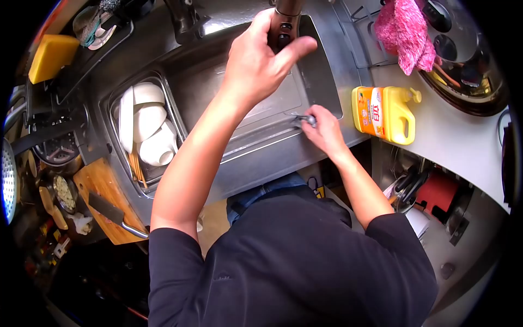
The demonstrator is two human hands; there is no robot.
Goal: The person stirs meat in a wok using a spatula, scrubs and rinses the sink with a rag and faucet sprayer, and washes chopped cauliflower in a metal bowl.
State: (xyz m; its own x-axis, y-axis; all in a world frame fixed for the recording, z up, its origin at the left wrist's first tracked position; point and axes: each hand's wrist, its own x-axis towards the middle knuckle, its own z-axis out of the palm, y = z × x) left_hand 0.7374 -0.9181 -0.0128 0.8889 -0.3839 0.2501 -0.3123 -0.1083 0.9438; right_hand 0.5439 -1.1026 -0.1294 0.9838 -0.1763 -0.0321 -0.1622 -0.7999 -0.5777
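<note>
At the top of the sink, my left hand is wrapped round the dark faucet spray head, with the thumb stretched out to the right. My right hand is closed on thin metal cutlery over the sink's near right edge; its exact kind is blurred. To the left, a metal drain basket holds white bowls, a white plate on its side and wooden chopsticks.
A yellow detergent jug stands on the right counter, below a pink cloth. Bottom left, a knife lies on a wooden cutting board. A yellow sponge sits at upper left. Pans are stored at lower right.
</note>
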